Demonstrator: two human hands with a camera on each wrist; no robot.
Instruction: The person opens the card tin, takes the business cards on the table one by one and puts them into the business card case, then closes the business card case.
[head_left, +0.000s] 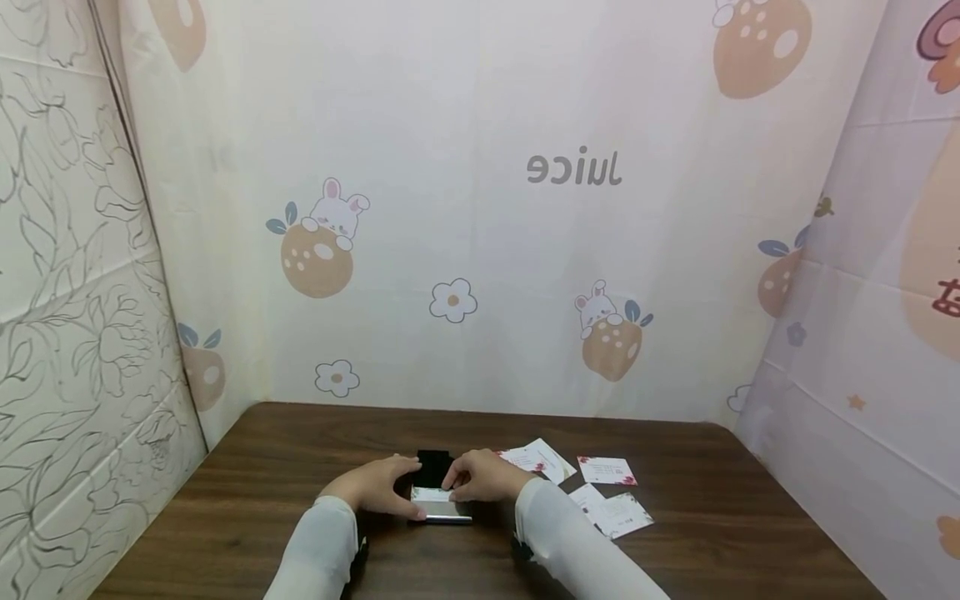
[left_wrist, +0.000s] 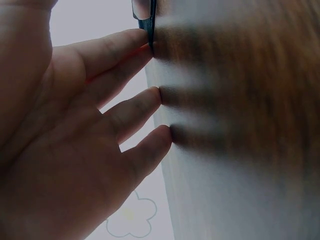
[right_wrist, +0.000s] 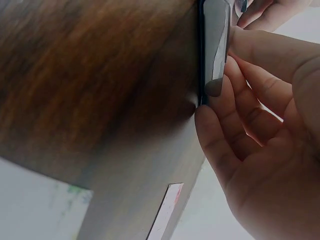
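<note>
A card case (head_left: 444, 509) with a silvery front lies on the table, its black lid (head_left: 432, 469) folded back on the far side. White printed business cards (head_left: 429, 494) show inside it. My left hand (head_left: 380, 487) holds the case at its left end, thumb at the near corner and fingers at the far side. In the left wrist view, fingertips (left_wrist: 165, 132) rest on the tabletop beside it. My right hand (head_left: 483, 477) bends over the case's right end, pinching the edge of a card there. The right wrist view shows the thumb (right_wrist: 245, 42) against the case's side.
On the right of the wooden table (head_left: 712, 500) lie several loose cards, among them a pink-cornered card (head_left: 606, 471) and a white card (head_left: 625, 515). More overlapping cards (head_left: 553, 460) sit just beyond the right hand. Patterned curtains (head_left: 472, 208) enclose the back and sides.
</note>
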